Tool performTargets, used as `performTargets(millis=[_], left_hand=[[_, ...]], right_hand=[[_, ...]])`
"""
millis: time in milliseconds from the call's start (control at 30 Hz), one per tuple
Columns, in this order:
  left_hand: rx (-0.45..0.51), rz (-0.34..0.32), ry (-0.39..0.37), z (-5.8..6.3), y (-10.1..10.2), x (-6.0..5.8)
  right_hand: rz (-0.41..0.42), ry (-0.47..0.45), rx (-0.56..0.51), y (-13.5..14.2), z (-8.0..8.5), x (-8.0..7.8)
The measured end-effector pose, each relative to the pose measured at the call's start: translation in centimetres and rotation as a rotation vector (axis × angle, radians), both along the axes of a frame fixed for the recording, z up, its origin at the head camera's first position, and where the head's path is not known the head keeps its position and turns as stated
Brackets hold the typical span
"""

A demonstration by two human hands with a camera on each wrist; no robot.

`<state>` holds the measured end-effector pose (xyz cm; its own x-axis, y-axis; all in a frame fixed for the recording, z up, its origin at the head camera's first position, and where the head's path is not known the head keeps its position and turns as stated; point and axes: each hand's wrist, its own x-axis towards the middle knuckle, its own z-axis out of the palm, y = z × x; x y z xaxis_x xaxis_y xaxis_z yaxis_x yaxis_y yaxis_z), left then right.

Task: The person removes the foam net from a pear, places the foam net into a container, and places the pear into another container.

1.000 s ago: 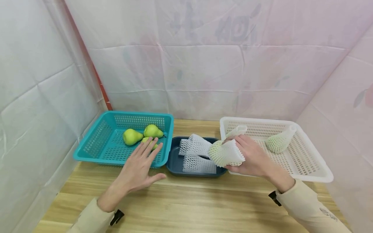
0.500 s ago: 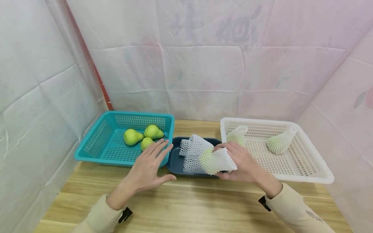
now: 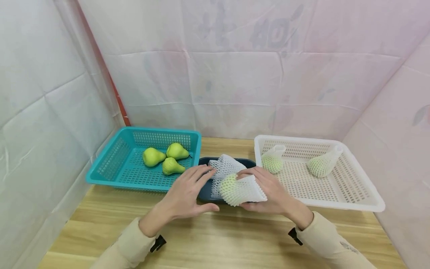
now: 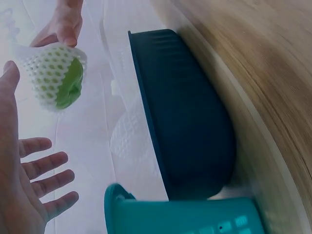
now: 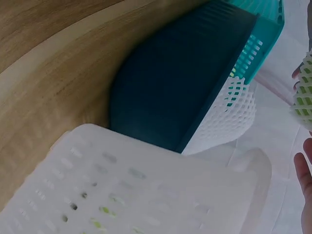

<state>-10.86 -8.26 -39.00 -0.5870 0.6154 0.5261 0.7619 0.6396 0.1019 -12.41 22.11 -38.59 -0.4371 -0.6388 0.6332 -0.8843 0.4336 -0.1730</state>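
Note:
My right hand (image 3: 268,192) holds a green pear (image 3: 229,188) wrapped in a white foam net sleeve (image 3: 250,189), above the navy tray (image 3: 205,193). The pear's bare bottom shows past the net in the left wrist view, with a thumb pressed on its far side. My left hand (image 3: 186,194) hovers at the tray's left end, fingers spread and thumb out, apart from the pear. In the left wrist view, this hand (image 4: 17,190) has nothing in it. More white foam nets (image 3: 229,166) lie in the tray, partly hidden behind the hands and pear.
On the left stands a teal basket (image 3: 134,185) with three bare pears (image 3: 153,157). A white basket (image 3: 326,194) on the right holds two net-wrapped pears (image 3: 321,165). The navy tray sits between them on the wooden table (image 3: 215,239). Pale sheets (image 3: 231,82) enclose the back and sides.
My right hand has carried the wrapped pear leftward from the white basket's edge to above the tray. My left hand has moved right, away from the bare pears, toward it.

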Motion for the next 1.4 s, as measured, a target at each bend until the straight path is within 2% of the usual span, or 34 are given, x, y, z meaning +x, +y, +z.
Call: performTargets(millis=[367,667,800,967,1167,1400], left_hand=[[0.002,-0.06,0.029,-0.3,1.6,-0.7],[0.005,-0.095,0.006,-0.3,2.4,-0.9],[0.044,-0.122,0.039,-0.4,2.5,-1.1],[0.113,-0.159,0.065,-0.5,2.7,-1.2],[0.16,-0.162,0.024,-0.4,2.8,-1.1],[0.123,-0.142,-0.086,-0.3,2.7,-0.7]], right_hand=[[0.053,0.0,-0.035,-0.7,-0.7,0.0],[0.089,-0.019,-0.062,-1.4,-1.3,0.1],[0.11,-0.025,-0.087,-1.7,-1.6,0.1],[0.15,0.017,-0.125,-2.0,-1.9,0.1],[0.176,0.07,-0.153,-2.3,-2.0,-0.1],[0.184,0.084,-0.161,-2.2,-2.1,-0.2]])
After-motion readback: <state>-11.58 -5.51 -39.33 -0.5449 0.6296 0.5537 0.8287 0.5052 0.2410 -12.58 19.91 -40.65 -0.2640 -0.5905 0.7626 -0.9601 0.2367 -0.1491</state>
